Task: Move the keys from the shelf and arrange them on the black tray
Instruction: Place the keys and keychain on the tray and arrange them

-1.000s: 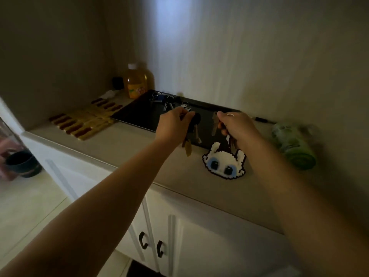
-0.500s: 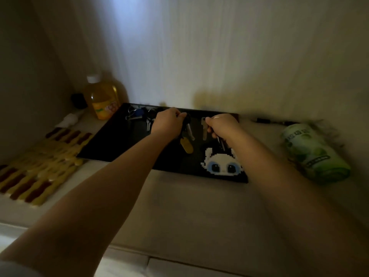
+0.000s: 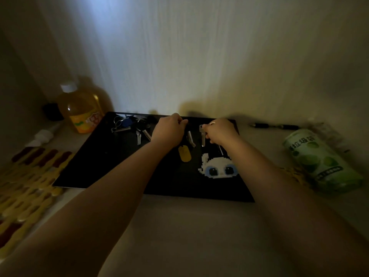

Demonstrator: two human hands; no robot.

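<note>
A black tray (image 3: 103,156) lies flat on the pale counter against the wall. My left hand (image 3: 169,130) rests over its far middle, fingers closed on a key bunch with a yellow tag (image 3: 184,154) that lies on the tray. My right hand (image 3: 220,131) is closed on a second bunch: a silver key (image 3: 202,136) and a white pixel-bead rabbit charm (image 3: 218,166) rest on the tray beside it. Another bunch with a blue fob (image 3: 127,124) sits at the tray's far left.
A yellow juice bottle (image 3: 81,110) stands left of the tray by the wall. A yellow-and-brown slatted mat (image 3: 26,180) lies at the left. A green roll of bags (image 3: 319,160) lies right of the tray, a dark pen (image 3: 273,126) behind it.
Both hands have carried their key bunches from above the counter's front onto the tray and lowered them. The rabbit charm and yellow tag now rest on the tray. The view moved closer.
</note>
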